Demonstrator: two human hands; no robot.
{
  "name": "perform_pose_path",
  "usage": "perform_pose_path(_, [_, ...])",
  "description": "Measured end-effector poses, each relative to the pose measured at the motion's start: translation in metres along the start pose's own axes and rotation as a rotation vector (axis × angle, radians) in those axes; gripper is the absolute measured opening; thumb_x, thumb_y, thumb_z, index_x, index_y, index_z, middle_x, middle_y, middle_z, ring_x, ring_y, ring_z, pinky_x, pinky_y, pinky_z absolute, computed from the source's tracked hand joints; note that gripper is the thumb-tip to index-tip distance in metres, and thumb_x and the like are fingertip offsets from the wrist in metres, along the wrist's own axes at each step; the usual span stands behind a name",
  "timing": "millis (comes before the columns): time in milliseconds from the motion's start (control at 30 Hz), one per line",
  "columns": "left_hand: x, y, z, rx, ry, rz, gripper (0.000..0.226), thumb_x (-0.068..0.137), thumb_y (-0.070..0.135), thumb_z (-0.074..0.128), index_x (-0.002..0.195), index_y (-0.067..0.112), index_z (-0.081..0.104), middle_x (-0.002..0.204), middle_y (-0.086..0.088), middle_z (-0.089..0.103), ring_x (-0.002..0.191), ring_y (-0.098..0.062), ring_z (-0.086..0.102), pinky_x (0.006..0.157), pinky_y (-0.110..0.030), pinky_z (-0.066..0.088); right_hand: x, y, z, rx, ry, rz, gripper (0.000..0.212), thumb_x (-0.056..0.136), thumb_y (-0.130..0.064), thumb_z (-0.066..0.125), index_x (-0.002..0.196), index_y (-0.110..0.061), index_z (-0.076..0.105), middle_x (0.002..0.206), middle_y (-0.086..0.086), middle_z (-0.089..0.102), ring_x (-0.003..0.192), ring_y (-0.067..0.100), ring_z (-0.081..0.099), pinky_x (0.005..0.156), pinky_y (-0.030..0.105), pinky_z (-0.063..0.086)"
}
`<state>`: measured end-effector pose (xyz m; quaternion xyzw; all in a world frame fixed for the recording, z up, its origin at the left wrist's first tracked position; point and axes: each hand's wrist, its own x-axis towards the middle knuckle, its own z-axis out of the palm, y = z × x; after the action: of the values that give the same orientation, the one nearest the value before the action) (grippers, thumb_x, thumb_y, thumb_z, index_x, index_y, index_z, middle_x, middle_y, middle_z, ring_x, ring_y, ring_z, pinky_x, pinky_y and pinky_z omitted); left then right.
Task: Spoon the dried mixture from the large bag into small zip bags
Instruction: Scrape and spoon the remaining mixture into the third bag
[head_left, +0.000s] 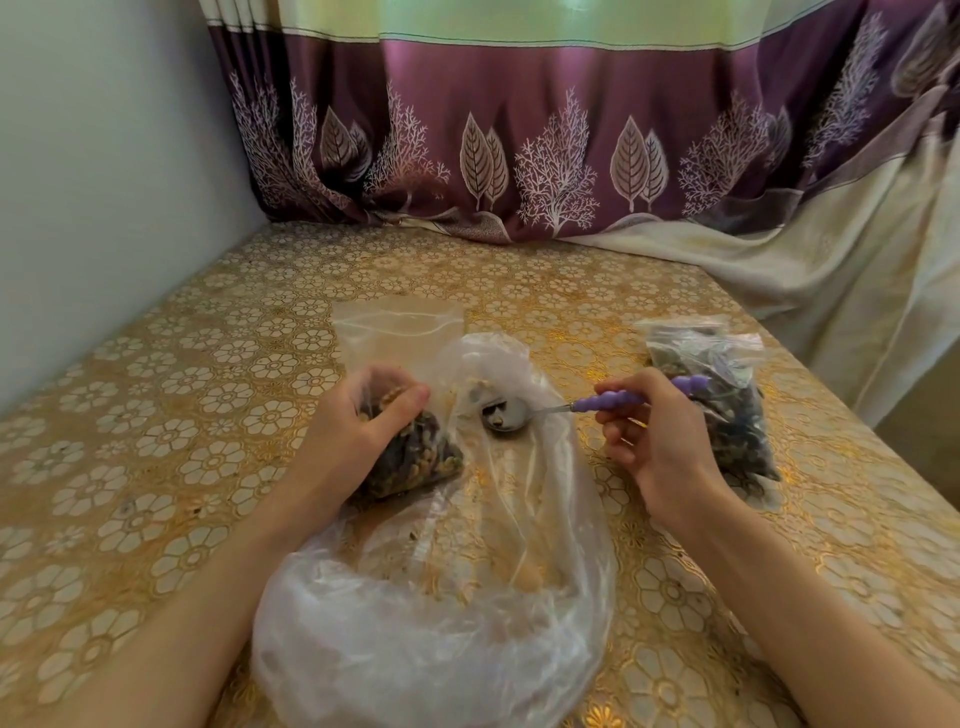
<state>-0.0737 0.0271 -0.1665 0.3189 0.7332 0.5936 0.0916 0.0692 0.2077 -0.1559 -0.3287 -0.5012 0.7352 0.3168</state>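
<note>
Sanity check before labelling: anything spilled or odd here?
No clear spill. The spoon in the right hand carries only a few bits, and the large bag looks nearly empty.

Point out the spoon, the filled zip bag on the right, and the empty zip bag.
spoon (605, 402), head view, on the purple beaded handle.
filled zip bag (737, 426), head view, on its dark contents.
empty zip bag (397, 325), head view, on its flat clear upper part.

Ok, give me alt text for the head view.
A left hand grips a small zip bag of dried mixture while the right hand holds a purple-handled spoon over the nearly empty large bag. A filled bag lies right.
</note>
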Motion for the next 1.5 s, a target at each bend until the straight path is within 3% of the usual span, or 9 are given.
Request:
perform_pose_path(133, [0.000, 0.000, 0.000, 0.011, -0.007, 0.018, 0.034, 0.066, 0.049, 0.059, 0.089, 0.024, 0.061, 0.092, 0.007, 0.065, 0.078, 0.007, 0.058, 0.059, -0.007, 0.044, 0.000, -0.001, 0.003, -0.061, -0.013, -0.096, 0.021, 0.090, -0.006, 0.046, 0.076, 0.000, 0.060, 0.066, 0.013, 0.067, 0.043, 0.009, 0.041, 0.033, 0.016, 0.027])
perform_pose_path(300, [0.001, 0.000, 0.001, 0.008, -0.003, 0.028, 0.033, 0.066, 0.048, 0.059, 0.088, 0.023, 0.061, 0.091, 0.005, 0.064, 0.076, 0.008, 0.058, 0.059, -0.007, 0.045, 0.003, 0.002, 0.017, -0.200, -0.004, -0.268, 0.036, 0.089, -0.009, 0.050, 0.057, -0.009, 0.066, 0.065, 0.012, 0.070, 0.041, 0.008, 0.044, 0.036, 0.017, 0.031])
perform_pose_path(467, [0.000, 0.000, 0.001, 0.002, 0.002, 0.015, 0.035, 0.066, 0.048, 0.059, 0.089, 0.022, 0.061, 0.092, 0.005, 0.065, 0.084, -0.001, 0.060, 0.066, -0.016, 0.046, 0.006, 0.008, 0.033, -0.304, 0.005, -0.328, 0.039, 0.090, -0.013, 0.050, 0.055, -0.014, 0.069, 0.072, 0.017, 0.071, 0.046, 0.013, 0.050, 0.047, 0.025, 0.036])
perform_pose_path(700, [0.001, -0.001, 0.001, 0.011, -0.003, 0.023, 0.033, 0.067, 0.047, 0.058, 0.089, 0.023, 0.061, 0.091, 0.006, 0.064, 0.082, 0.002, 0.059, 0.063, -0.011, 0.044, 0.005, 0.013, 0.038, 0.001, 0.004, -0.157, 0.036, 0.094, -0.013, 0.054, 0.061, -0.007, 0.066, 0.073, 0.014, 0.071, 0.049, 0.013, 0.059, 0.046, 0.018, 0.049])
perform_pose_path(900, [0.002, -0.002, 0.001, 0.025, -0.002, 0.028, 0.012, 0.081, 0.033, 0.062, 0.088, 0.024, 0.061, 0.091, 0.008, 0.063, 0.074, 0.012, 0.057, 0.057, -0.003, 0.042, 0.002, 0.012, 0.036, 0.114, -0.029, -0.043, 0.028, 0.094, -0.009, 0.053, 0.068, -0.003, 0.063, 0.076, 0.012, 0.069, 0.057, 0.015, 0.059, 0.054, 0.019, 0.052])
perform_pose_path(1033, [0.000, 0.000, 0.001, 0.003, 0.000, -0.008, 0.021, 0.073, 0.042, 0.060, 0.087, 0.026, 0.059, 0.090, 0.009, 0.063, 0.081, 0.001, 0.059, 0.060, -0.013, 0.044, 0.003, 0.008, 0.026, 0.155, -0.058, 0.052, 0.026, 0.090, -0.006, 0.055, 0.066, -0.003, 0.066, 0.079, 0.015, 0.068, 0.059, 0.014, 0.056, 0.056, 0.020, 0.049])
perform_pose_path(1167, [0.000, 0.002, 0.002, -0.008, -0.013, -0.022, 0.022, 0.075, 0.041, 0.059, 0.089, 0.024, 0.059, 0.092, 0.006, 0.063, 0.084, -0.005, 0.059, 0.059, -0.012, 0.044, 0.007, 0.003, 0.018, 0.133, -0.091, 0.135, 0.008, 0.087, -0.006, 0.057, 0.084, -0.001, 0.063, 0.077, 0.013, 0.069, 0.059, 0.012, 0.054, 0.050, 0.017, 0.049])
perform_pose_path(1333, [0.000, 0.003, 0.002, -0.014, -0.012, -0.026, 0.014, 0.082, 0.033, 0.061, 0.089, 0.022, 0.059, 0.094, 0.003, 0.063, 0.086, -0.006, 0.059, 0.063, -0.016, 0.045, 0.011, 0.000, 0.013, 0.134, -0.142, 0.196, 0.015, 0.087, -0.004, 0.051, 0.096, 0.001, 0.061, 0.060, 0.006, 0.068, 0.061, 0.013, 0.053, 0.049, 0.017, 0.048])
perform_pose_path(1500, [0.000, 0.004, 0.002, -0.023, -0.012, -0.029, 0.016, 0.080, 0.035, 0.060, 0.089, 0.022, 0.059, 0.094, 0.003, 0.063, 0.086, -0.008, 0.059, 0.066, -0.021, 0.045, 0.014, -0.003, 0.006, 0.124, -0.145, 0.225, 0.017, 0.085, -0.004, 0.050, 0.092, 0.001, 0.064, 0.067, 0.010, 0.064, 0.058, 0.014, 0.054, 0.046, 0.019, 0.047])
